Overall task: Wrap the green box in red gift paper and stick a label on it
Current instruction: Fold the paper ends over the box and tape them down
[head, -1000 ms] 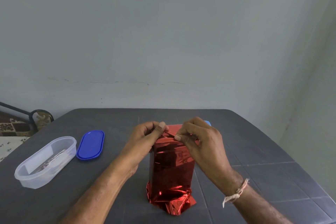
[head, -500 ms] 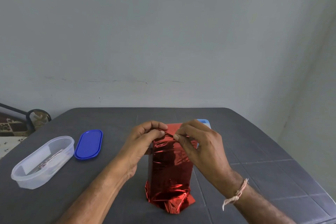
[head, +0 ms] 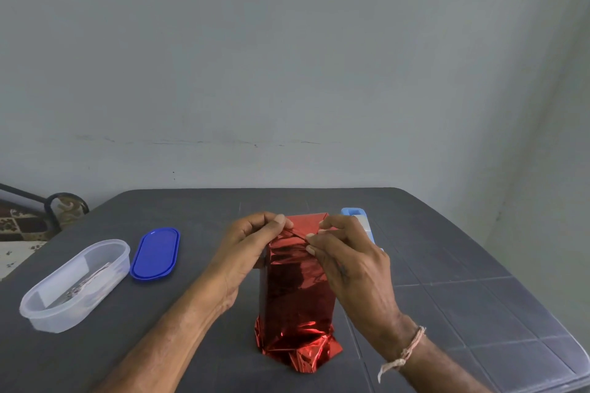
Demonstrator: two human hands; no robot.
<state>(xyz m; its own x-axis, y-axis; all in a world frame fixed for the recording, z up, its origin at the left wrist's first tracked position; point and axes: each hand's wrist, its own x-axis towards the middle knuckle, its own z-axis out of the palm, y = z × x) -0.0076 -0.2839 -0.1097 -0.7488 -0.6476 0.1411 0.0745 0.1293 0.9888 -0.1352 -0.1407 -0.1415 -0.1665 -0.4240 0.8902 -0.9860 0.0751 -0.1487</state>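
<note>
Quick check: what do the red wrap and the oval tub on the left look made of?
The red wrap: likely metallic foil paper, glossy; mirror-like glints and sharp crinkles. The oval tub: seemingly translucent plastic, frosted; contents show dimly through its wall.

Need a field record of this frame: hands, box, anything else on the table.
left hand: pinches paper fold atop box
right hand: pinches same fold
box: upright, fully covered in red, lower end crumpled
label: none in view
table: open clear tub, blue lid beside it, light-blue item behind right hand
</note>
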